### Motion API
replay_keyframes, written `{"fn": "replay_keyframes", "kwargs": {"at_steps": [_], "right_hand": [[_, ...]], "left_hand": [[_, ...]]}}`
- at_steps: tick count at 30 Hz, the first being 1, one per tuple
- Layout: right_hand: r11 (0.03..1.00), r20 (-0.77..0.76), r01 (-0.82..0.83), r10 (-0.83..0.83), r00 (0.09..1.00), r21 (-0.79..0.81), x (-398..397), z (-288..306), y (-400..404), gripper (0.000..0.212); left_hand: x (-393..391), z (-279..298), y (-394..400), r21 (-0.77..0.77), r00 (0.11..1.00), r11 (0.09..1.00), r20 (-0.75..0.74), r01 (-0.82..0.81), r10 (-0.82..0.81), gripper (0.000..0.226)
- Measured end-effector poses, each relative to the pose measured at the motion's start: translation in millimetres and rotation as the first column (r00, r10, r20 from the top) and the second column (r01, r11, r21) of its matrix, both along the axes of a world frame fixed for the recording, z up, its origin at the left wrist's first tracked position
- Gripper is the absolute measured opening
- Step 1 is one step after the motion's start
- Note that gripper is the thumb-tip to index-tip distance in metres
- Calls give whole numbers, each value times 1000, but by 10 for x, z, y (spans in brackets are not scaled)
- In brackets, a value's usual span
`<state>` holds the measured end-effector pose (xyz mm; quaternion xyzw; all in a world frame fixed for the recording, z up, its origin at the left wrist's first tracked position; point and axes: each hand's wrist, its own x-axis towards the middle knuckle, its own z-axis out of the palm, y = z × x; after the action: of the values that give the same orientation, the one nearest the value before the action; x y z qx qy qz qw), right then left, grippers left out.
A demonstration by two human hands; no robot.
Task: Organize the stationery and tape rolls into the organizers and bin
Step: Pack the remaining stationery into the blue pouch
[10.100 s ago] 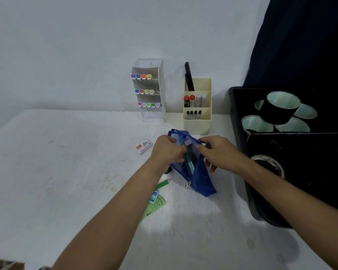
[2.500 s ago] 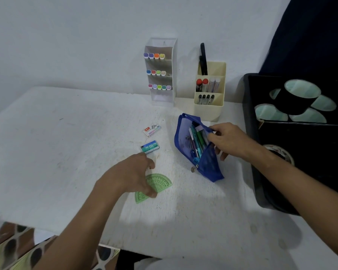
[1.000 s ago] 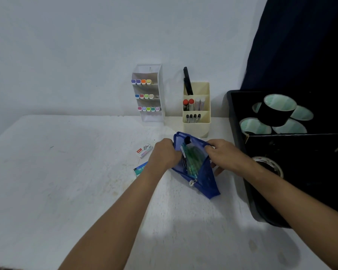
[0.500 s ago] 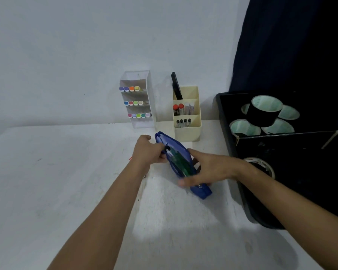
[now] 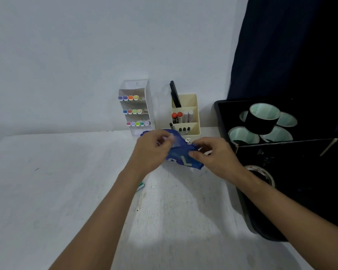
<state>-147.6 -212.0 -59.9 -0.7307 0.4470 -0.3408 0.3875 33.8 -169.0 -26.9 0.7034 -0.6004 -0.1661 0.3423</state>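
Both hands (image 5: 183, 152) grip a blue pouch (image 5: 181, 155) over the white table (image 5: 47, 191) — pale wall (image 5: 86, 55) behind.

The white table (image 5: 47, 191) lies bare on the left and near sides, open to a hand. At the back wall the white marker rack (image 5: 137, 108) and cream pen holder (image 5: 185, 115) stand side by side. The black bin (image 5: 261, 228) walls off the right edge. A small box (image 5: 141, 186) lies beneath the left forearm.
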Motion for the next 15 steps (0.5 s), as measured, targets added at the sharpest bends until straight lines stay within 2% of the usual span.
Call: {"fn": "replay_keyframes", "kwargs": {"at_steps": [2, 4, 6, 11, 15], "right_hand": [[1000, 49, 0, 1, 999, -19, 18, -10, 10, 21], [999, 87, 0, 3, 996, -33, 28, -33, 5, 24], [1000, 115, -4, 7, 993, -29, 23, -52, -7, 25], [999, 108, -21, 26, 994, -48, 17, -66, -14, 26], [993, 45, -28, 34, 998, -115, 16, -46, -7, 27]], "left_hand": [[-101, 97, -15, 14, 988, 988, -21, 153, -153, 32], [-147, 142, -53, 80, 977, 974, -11, 213, -213, 36], [-153, 160, -98, 118, 970, 964, 10, 239, -242, 30], [-142, 161, -135, 111, 962, 967, -176, 228, -207, 6], [-186, 148, -147, 108, 955, 976, -252, 188, -156, 11]]}}
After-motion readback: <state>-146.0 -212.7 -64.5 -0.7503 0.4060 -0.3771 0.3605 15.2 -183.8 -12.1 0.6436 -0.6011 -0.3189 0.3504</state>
